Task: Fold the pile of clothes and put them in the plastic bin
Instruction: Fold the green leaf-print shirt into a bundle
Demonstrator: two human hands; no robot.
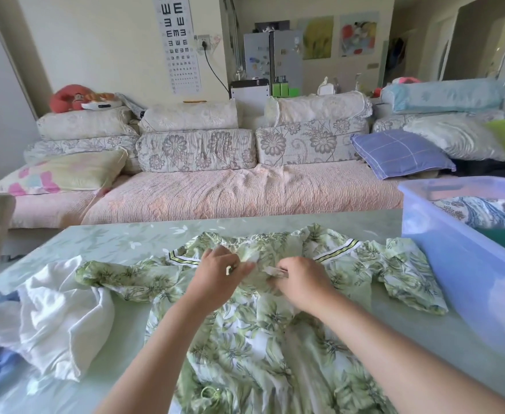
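Dress, thin green leaf-print cloth with striped trim, lies spread on your table beside the blue plastic bin; your left hand and right hand both pinch its chest fabric.

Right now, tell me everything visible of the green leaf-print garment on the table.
The green leaf-print garment is white fabric with green leaves and striped trim by the collar. It lies spread on the table, sleeves out sideways. The left hand and right hand pinch it near the neckline. One sleeve touches the white cloth.
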